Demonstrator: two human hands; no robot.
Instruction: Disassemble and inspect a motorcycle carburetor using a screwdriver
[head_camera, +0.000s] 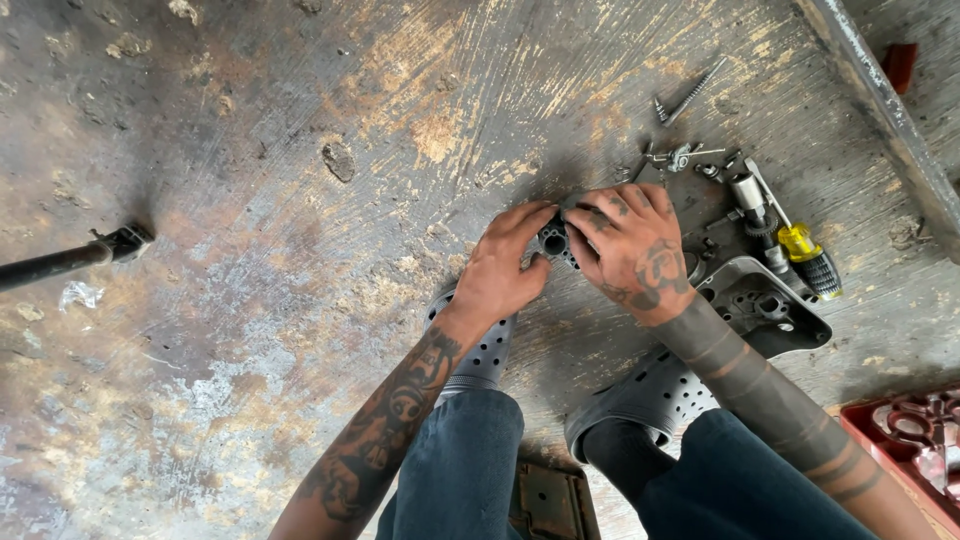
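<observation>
Both my hands meet over a small dark metal gear-like part on the worn floor. My left hand grips its left side with fingers curled around it. My right hand covers its right side, fingers pressed on it. Most of the part is hidden under my fingers. Just right of my right hand lies a grey metal housing cover, and beyond it a yellow-handled screwdriver.
Loose bolts and screws and small metal fittings lie above the hands. A dark rod enters from the left. A red tray with tools sits at lower right. My grey perforated clogs rest below the hands.
</observation>
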